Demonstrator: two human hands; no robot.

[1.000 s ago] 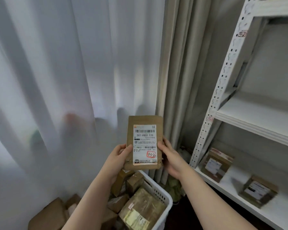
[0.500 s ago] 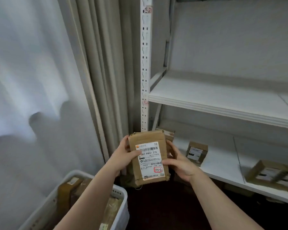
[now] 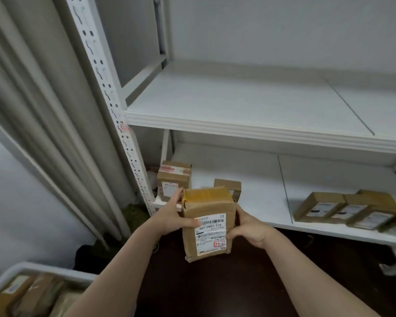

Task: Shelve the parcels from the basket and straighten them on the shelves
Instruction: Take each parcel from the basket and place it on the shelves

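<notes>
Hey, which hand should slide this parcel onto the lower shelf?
Probably the right hand: it grips the parcel on the side nearest the bare lower shelf. The left hand sits by a standing box.

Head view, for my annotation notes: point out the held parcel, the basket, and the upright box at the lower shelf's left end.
held parcel [image 3: 209, 225], head view, upper part of its white label.
basket [image 3: 55, 271], head view, its white rim.
upright box [image 3: 174, 178], head view, brown front face above its label.
</notes>
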